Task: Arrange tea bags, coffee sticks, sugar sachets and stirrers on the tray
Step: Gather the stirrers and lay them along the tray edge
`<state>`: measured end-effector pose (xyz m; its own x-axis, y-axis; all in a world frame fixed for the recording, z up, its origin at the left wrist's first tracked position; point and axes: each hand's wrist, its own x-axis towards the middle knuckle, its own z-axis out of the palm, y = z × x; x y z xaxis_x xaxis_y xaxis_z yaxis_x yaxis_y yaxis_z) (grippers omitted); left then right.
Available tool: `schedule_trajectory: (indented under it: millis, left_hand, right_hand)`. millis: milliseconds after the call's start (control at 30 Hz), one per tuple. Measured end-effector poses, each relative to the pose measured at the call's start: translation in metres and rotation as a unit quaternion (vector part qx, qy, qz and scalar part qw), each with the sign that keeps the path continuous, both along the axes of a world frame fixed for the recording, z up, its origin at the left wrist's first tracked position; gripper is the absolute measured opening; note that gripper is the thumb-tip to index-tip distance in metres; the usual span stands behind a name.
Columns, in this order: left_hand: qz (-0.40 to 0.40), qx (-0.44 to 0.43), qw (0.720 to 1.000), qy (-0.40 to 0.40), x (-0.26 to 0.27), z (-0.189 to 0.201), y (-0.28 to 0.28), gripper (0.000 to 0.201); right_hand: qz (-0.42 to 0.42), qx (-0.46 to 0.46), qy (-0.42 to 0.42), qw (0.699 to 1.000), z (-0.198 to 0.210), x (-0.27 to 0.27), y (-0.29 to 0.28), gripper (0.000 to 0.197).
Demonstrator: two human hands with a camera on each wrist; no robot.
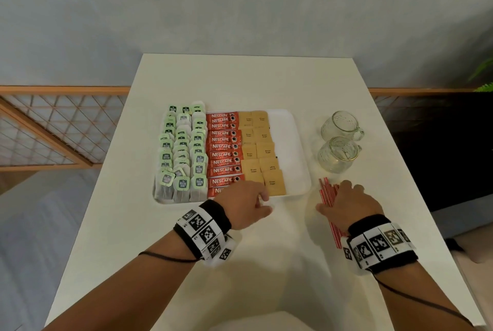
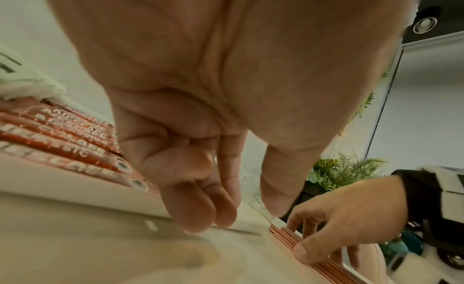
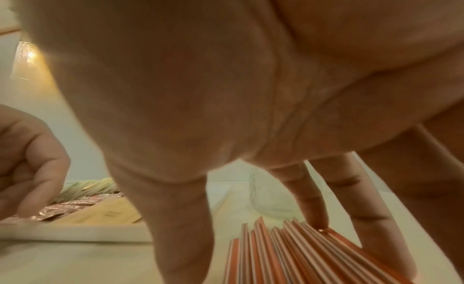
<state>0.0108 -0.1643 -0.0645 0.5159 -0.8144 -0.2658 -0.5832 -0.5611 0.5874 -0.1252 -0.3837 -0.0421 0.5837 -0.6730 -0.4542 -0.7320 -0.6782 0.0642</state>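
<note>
The white tray (image 1: 290, 143) holds green-tagged tea bags (image 1: 182, 151) on its left, red coffee sticks (image 1: 224, 149) in the middle and brown sugar sachets (image 1: 260, 149) beside them. Its right strip is bare. Red-and-white stirrers (image 1: 326, 191) lie in a bunch on the table, right of the tray. My right hand (image 1: 336, 197) arches over them. Its fingertips (image 3: 319, 222) touch the stirrers (image 3: 288, 254) and its thumb sits just left of the bunch. My left hand (image 1: 265, 204) hangs at the tray's front edge, with fingers (image 2: 200, 218) loosely curled and nothing in them.
Two clear glass mugs (image 1: 341, 125) (image 1: 337, 154) stand behind the stirrers, right of the tray. The white table (image 1: 240, 264) is bare in front of my hands. A green plant (image 1: 484, 85) shows past the table's right edge.
</note>
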Motion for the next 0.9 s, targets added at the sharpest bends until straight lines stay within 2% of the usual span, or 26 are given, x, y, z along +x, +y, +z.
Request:
schedule_trajectory:
  millis: [167,267,433,600,800,900]
  left_hand:
    - [-0.011,0.014,1.000,-0.005,-0.011,0.001,0.003,0.031]
    - [-0.026,0.022,0.999,-0.007,-0.017,0.003,0.003,0.036]
    - [-0.055,0.055,0.997,-0.016,-0.021,0.006,0.005,0.049]
    - [-0.076,0.082,0.993,-0.037,-0.025,0.006,0.006,0.044]
    - [-0.083,0.102,0.988,-0.078,-0.034,0.006,0.000,0.064]
    - [-0.083,0.108,0.985,-0.106,-0.038,0.007,-0.006,0.069]
  right_hand:
    - [0.020,0.026,-0.034,0.999,0.000,0.009,0.017,0.041]
    - [0.023,0.058,-0.054,0.997,0.000,0.013,0.032,0.028]
    - [0.005,0.104,-0.096,0.990,0.002,0.023,0.055,0.037]
    - [0.016,0.137,-0.100,0.985,0.007,0.023,0.055,0.052]
    - [0.063,0.070,-0.057,0.994,0.025,0.015,0.039,0.035]
    - [0.086,0.060,0.001,0.994,0.033,0.013,0.034,0.026]
